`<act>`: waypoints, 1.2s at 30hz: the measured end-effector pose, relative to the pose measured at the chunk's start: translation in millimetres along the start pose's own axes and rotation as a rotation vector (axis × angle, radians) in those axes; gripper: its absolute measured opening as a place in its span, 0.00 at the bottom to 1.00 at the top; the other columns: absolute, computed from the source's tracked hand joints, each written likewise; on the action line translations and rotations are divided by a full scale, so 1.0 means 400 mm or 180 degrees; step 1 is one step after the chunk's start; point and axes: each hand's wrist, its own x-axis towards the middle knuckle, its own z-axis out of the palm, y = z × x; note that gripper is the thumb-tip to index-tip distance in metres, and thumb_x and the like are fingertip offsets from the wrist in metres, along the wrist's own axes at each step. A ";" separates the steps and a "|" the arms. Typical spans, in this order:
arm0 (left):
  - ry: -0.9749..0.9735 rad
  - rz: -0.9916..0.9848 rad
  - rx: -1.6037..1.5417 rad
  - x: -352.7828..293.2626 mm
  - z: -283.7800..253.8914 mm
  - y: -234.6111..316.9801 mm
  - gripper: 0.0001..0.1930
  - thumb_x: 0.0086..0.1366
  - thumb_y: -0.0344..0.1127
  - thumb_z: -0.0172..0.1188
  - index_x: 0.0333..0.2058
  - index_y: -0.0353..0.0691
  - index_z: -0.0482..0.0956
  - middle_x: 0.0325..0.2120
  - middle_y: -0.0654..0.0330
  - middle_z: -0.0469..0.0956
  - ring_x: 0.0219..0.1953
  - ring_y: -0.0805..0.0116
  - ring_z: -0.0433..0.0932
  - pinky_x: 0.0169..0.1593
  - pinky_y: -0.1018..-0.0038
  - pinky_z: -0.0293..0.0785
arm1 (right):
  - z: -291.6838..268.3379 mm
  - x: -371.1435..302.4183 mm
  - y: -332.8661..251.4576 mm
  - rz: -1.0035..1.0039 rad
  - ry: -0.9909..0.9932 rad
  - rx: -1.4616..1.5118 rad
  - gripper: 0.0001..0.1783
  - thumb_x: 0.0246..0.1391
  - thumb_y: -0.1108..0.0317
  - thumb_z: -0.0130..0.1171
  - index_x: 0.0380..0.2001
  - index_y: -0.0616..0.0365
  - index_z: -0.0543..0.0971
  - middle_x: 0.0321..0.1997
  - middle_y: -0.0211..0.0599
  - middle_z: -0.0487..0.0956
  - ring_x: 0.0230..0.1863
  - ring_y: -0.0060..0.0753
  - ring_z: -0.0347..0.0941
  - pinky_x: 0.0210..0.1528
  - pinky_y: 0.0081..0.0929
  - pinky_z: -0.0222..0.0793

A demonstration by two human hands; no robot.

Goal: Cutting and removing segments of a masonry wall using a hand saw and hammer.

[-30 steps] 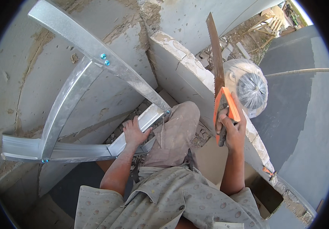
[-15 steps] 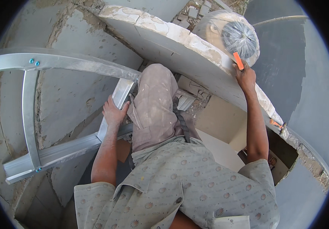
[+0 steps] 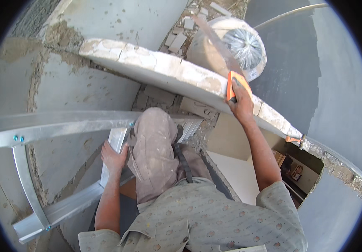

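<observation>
In my right hand (image 3: pixel 242 101) is a hand saw (image 3: pixel 220 45), its orange handle gripped from above. The blurred blade points away and left, past the broken top edge of a block wall (image 3: pixel 160 62). My left hand (image 3: pixel 114 157) clasps a rung of a metal ladder (image 3: pixel 63 131), thumb on one side and fingers on the other. Between my arms, my bent leg (image 3: pixel 152 155) in dusty trousers is up against the ladder. Whether the blade touches the wall I cannot tell.
Beyond the wall stands a roll wrapped in clear plastic (image 3: pixel 239 48), with broken tile pieces (image 3: pixel 177 42) beside it. A small orange-handled tool (image 3: pixel 293 139) lies on the wall's right end. Below it is a dark opening (image 3: pixel 300 168) with objects inside.
My right hand has moved left and nearer with the saw, whose handle has turned and whose blade now shows. The view has shifted; my left hand stays on the ladder.
</observation>
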 end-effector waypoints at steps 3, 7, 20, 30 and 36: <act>0.0157 0.0080 -0.0024 0.002 -0.008 0.003 0.48 0.48 0.62 0.70 0.58 0.31 0.65 0.46 0.44 0.71 0.52 0.43 0.70 0.53 0.47 0.65 | -0.013 0.004 -0.012 -0.0006 0.0033 -0.0335 0.52 0.35 0.64 0.77 0.66 0.52 0.65 0.49 0.44 0.77 0.53 0.50 0.73 0.54 0.41 0.70; -0.0018 0.0013 -0.0015 0.004 -0.012 -0.003 0.48 0.48 0.62 0.70 0.58 0.32 0.65 0.45 0.45 0.71 0.51 0.44 0.70 0.53 0.48 0.65 | -0.027 0.004 -0.028 0.0337 -0.0332 -0.0306 0.49 0.40 0.66 0.72 0.68 0.45 0.64 0.48 0.40 0.76 0.54 0.48 0.72 0.53 0.43 0.71; 0.0002 -0.0065 -0.0235 0.000 -0.013 -0.011 0.49 0.48 0.64 0.68 0.59 0.34 0.64 0.49 0.46 0.70 0.53 0.46 0.69 0.57 0.48 0.62 | 0.001 -0.003 -0.032 0.0002 -0.0030 -0.0169 0.51 0.37 0.64 0.77 0.67 0.49 0.66 0.49 0.37 0.77 0.51 0.43 0.73 0.53 0.36 0.70; -0.0044 -0.0083 -0.0455 -0.019 -0.050 -0.010 0.51 0.48 0.70 0.65 0.61 0.36 0.65 0.50 0.47 0.72 0.56 0.49 0.69 0.58 0.51 0.63 | -0.180 -0.002 -0.194 -0.0133 0.0791 0.1214 0.31 0.56 0.63 0.67 0.61 0.61 0.72 0.39 0.42 0.84 0.38 0.30 0.79 0.44 0.26 0.71; 0.0015 -0.0077 -0.0522 -0.021 -0.038 -0.018 0.51 0.49 0.72 0.64 0.60 0.37 0.67 0.51 0.46 0.72 0.57 0.50 0.69 0.60 0.52 0.61 | -0.291 -0.101 -0.412 -0.0780 0.0667 0.3736 0.36 0.67 0.59 0.51 0.68 0.74 0.55 0.28 0.39 0.77 0.29 0.26 0.72 0.34 0.21 0.68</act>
